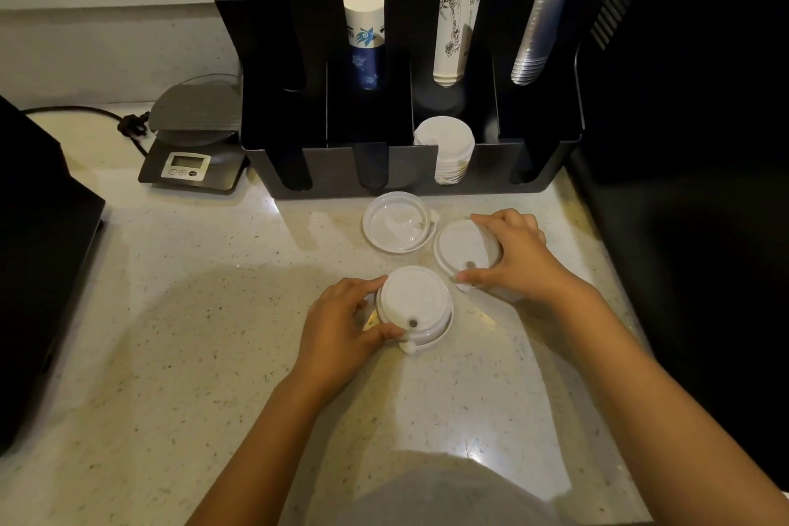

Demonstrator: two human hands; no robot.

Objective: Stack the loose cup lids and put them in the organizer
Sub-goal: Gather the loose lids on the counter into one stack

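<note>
While hands grip lids, organizer (pixel 410 167) stands near.

A pale speckled stone countertop (pixel 170 312) is reflecting overhead light. A digital kitchen scale (pixel 192 141) is sitting against the grey wall (pixel 106 43).

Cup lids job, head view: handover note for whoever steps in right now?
Left hand: fingers closed around a small stack of white round plastic lids on the speckled counter.
Right hand: gripping a second white round lid, still on the counter.
A clear round plastic lid lies loose, untouched, just in front of the black compartmented organizer.
Done: a stack of white lids already sits in a front slot.
Left: merge the counter lids into one stack and slot it in.
</note>
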